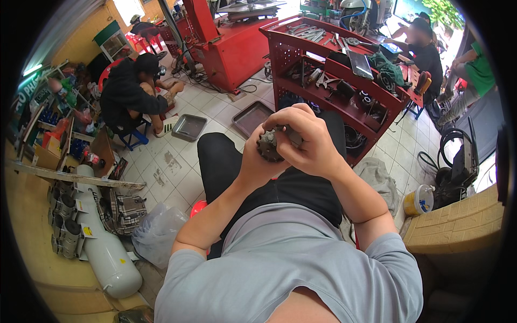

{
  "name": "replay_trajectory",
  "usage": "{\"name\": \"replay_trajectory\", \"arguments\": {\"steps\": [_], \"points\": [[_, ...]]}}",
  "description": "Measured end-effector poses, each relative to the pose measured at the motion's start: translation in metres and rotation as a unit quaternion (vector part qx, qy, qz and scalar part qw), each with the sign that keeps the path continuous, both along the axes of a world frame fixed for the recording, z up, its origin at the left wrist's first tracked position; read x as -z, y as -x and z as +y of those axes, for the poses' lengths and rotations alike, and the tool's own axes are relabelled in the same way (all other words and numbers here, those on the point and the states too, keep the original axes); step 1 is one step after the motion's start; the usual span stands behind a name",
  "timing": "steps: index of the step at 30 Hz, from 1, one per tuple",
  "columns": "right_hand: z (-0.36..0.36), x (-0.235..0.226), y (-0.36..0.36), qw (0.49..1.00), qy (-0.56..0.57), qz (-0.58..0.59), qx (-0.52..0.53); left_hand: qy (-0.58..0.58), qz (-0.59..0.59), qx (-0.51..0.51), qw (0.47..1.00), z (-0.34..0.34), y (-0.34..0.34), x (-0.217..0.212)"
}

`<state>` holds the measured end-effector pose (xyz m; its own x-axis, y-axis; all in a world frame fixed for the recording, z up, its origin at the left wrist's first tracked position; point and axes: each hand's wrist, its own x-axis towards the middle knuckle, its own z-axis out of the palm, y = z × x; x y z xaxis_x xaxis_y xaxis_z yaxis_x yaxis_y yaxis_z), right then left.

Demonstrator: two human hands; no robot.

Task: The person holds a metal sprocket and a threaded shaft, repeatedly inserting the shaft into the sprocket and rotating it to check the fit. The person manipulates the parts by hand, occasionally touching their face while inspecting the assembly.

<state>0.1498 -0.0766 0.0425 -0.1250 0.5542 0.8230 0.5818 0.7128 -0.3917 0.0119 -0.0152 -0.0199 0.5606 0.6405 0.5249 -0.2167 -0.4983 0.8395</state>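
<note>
Above my lap I hold a dark, greasy metal gear [267, 149] with a notched rim. My left hand [252, 160] is wrapped round it from the left and below. From the right, my right hand [309, 134] closes over its upper side, with thumb and bent fingers pinched close to its centre. Something greyish shows at the gear's middle, between my fingers; I cannot make out what it is. The palms and fingers hide much of the gear.
Ahead right stands a red tool cart [323, 99] with wrenches on top. Two metal trays, one grey [189, 128] and one darker [253, 119], lie on the tiles. A person in black [126, 97] crouches at left. A white tank [105, 253] lies at lower left, a bucket [418, 200] at right.
</note>
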Motion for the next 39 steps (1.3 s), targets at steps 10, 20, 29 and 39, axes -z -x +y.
{"name": "replay_trajectory", "arguments": {"steps": [10,20,29,39], "points": [[0.0004,-0.0001,-0.0001,1.000,-0.013,-0.021,0.018,0.002,-0.003,0.005,1.000,0.0005,0.0001,0.0021],[0.0015,0.0004,-0.0002,0.999,-0.022,-0.037,0.028,0.001,-0.005,0.001,1.000,0.0008,0.0000,0.0045],[0.0007,-0.0010,0.0007,0.998,-0.030,-0.041,0.026,-0.001,-0.008,0.004,1.000,-0.0001,0.0004,0.0015],[0.0010,0.0000,0.0010,0.999,-0.021,-0.038,0.022,0.002,-0.012,0.004,1.000,-0.0005,0.0005,0.0004]]}}
